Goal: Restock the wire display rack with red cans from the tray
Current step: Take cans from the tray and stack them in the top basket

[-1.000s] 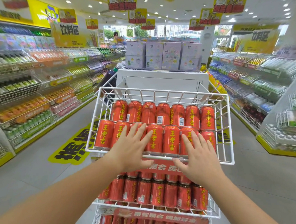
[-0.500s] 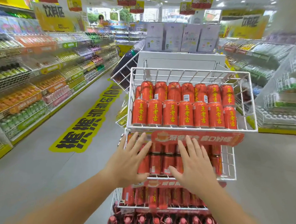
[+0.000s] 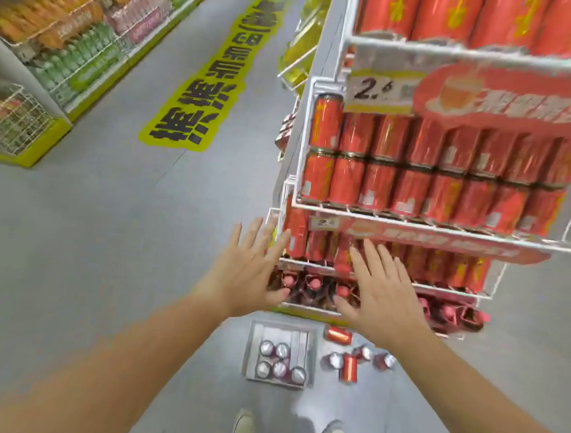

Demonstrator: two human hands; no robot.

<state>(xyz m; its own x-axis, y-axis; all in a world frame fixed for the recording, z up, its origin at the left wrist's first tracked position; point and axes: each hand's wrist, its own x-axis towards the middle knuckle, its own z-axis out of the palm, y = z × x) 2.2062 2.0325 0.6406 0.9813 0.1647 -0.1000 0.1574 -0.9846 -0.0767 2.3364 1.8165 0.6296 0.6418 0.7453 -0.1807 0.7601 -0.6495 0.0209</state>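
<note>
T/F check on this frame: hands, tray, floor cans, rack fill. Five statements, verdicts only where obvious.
1. Both hands are empty, fingers spread. True: left hand and right hand hold nothing.
2. The tray rests on a rack shelf. False: the tray sits on the floor in front of the rack.
3. Five cans stand upright in the tray. True: see the tray cans.
4. Every can on the floor is inside the tray. False: loose cans sit right of it.
5. The shelf under the price tag is packed with red cans. True: see the shelf cans.
</note>
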